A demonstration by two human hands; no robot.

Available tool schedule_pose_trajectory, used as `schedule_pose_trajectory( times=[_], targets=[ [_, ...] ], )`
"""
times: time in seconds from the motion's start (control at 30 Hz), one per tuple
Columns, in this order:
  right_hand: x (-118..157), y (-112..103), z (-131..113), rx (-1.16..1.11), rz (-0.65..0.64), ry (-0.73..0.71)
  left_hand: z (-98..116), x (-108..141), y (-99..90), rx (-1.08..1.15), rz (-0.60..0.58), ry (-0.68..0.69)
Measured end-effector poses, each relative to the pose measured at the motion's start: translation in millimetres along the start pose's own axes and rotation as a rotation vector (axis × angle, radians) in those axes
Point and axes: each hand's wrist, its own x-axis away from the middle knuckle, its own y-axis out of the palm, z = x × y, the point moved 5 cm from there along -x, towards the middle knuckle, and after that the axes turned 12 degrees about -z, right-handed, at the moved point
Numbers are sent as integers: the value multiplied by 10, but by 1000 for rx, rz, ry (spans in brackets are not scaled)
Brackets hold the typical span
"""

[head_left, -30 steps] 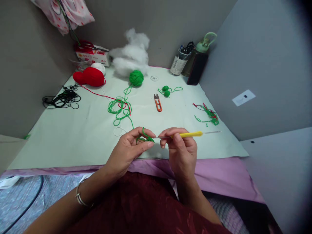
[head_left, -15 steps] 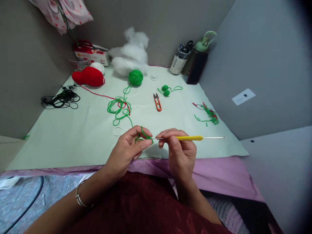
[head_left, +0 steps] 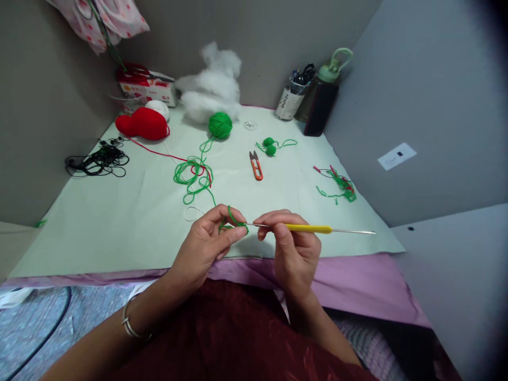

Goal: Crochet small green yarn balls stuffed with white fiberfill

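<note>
My left hand pinches a small piece of green yarn work between thumb and fingers, with a strand looped over the index finger. My right hand is closed around a crochet hook with a yellow handle. The hook's thin metal tip points left and meets the green yarn at my left fingertips; its other metal end sticks out to the right. From my left hand the strand runs up to loose green coils and a green yarn ball.
Orange snips and small green pieces lie mid-table. Red yarn, black cord and white stuffing are left and behind. Yarn scraps, a pen cup and a bottle are right.
The hook has tilted slightly, its right end now lower and a little farther right. My left hand keeps its pinch on the green yarn work.
</note>
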Motion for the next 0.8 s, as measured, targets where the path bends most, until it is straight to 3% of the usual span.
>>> schedule_pose_trajectory(
  times=[0.3, 0.53, 0.8],
  targets=[
    [8, 21, -121, 202, -38, -113, -13, 8, 6, -21, 5, 10],
    [93, 150, -272, 689, -183, -339, 48, 43, -3, -137, 106, 82],
    [79, 81, -198, 532, -76, -281, -29, 12, 35, 23, 38, -11]
  ],
)
